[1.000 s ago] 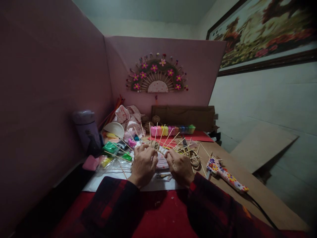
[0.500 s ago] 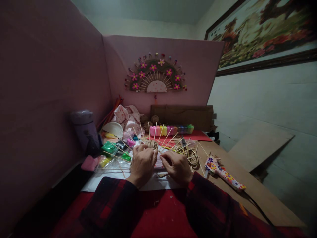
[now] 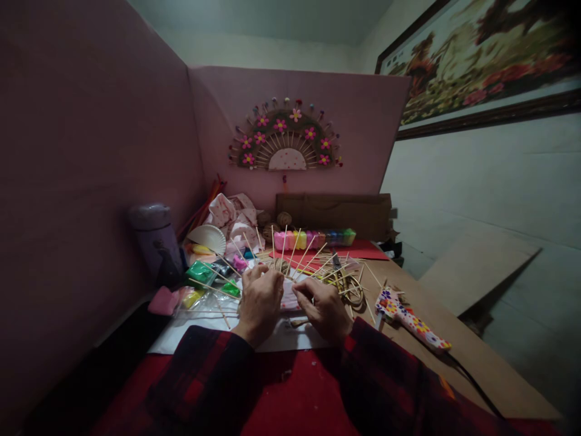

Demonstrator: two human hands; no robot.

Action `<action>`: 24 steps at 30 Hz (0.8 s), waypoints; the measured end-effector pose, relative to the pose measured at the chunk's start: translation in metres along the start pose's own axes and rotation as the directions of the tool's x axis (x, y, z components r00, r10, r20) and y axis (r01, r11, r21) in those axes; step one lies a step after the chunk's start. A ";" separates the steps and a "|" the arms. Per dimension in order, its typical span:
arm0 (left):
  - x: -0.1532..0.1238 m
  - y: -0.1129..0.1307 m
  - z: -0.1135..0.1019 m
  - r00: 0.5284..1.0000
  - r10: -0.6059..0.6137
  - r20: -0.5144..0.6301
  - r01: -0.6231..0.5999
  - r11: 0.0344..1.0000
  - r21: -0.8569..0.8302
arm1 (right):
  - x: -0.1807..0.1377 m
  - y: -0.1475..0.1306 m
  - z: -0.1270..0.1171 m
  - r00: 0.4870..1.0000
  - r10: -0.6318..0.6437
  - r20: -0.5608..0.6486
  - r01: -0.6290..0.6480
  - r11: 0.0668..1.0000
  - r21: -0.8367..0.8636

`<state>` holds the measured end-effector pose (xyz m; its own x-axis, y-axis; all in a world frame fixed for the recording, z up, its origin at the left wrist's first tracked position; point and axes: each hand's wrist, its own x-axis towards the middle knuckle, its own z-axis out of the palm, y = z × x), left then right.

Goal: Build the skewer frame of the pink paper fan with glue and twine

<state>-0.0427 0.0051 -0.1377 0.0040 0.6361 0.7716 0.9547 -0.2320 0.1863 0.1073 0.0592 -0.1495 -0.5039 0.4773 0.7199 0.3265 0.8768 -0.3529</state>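
My left hand [image 3: 261, 301] lies over the left side of a half-round paper piece [image 3: 287, 298] from which several thin wooden sticks [image 3: 295, 251] fan out. Its fingers are curled down onto that piece. My right hand [image 3: 321, 306] is beside it on the right, fingers bent in a pinch at the piece's edge near the sticks; what they pinch is hidden. Both hands rest over a white sheet [image 3: 204, 330] on the table.
A floral-patterned glue gun [image 3: 408, 318] with a black cord lies at the right. Colored clay packets [image 3: 202, 272], a row of clay tubs [image 3: 315, 237], a paper plate [image 3: 207, 237] and a purple bottle [image 3: 157, 239] stand behind. A finished flower fan [image 3: 285, 139] hangs on the pink board.
My right hand has shifted slightly left, closer to my left hand; the view has drifted a little. The fan of sticks stays in place.
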 end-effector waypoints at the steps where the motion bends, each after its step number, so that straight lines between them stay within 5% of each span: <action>1: 0.000 0.000 0.000 1.000 0.000 0.002 0.000 1.000 0.007 | 0.000 0.000 0.000 1.000 0.007 0.002 -0.007 1.000 -0.002; 7: 0.009 0.009 -0.001 0.999 0.044 -0.009 -0.044 0.998 0.046 | 0.007 -0.012 -0.011 0.993 0.103 -0.058 -0.106 0.993 -0.049; 14: 0.008 0.023 0.013 0.913 0.406 -0.037 -0.405 0.913 0.046 | 0.080 -0.019 -0.062 0.964 0.221 -0.146 -0.254 0.928 -0.273; 17: 0.000 0.020 0.023 0.894 0.439 -0.085 -0.443 0.896 -0.036 | 0.131 0.010 -0.072 0.938 0.344 -0.034 -0.331 0.866 -0.375; 19: -0.002 0.018 0.026 0.900 0.423 -0.105 -0.432 0.898 -0.085 | 0.166 0.035 -0.068 0.891 0.430 0.147 -0.344 0.850 -0.398; 24: 0.000 0.018 0.028 0.918 0.367 -0.148 -0.389 0.906 -0.168 | 0.233 0.090 -0.034 0.809 0.448 0.380 -0.301 0.871 -0.388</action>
<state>-0.0168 0.0215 -0.1515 0.3104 0.3899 0.8670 0.8128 -0.5818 -0.0293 0.0461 0.2472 0.0068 -0.5651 0.8011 0.1971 0.7461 0.5982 -0.2924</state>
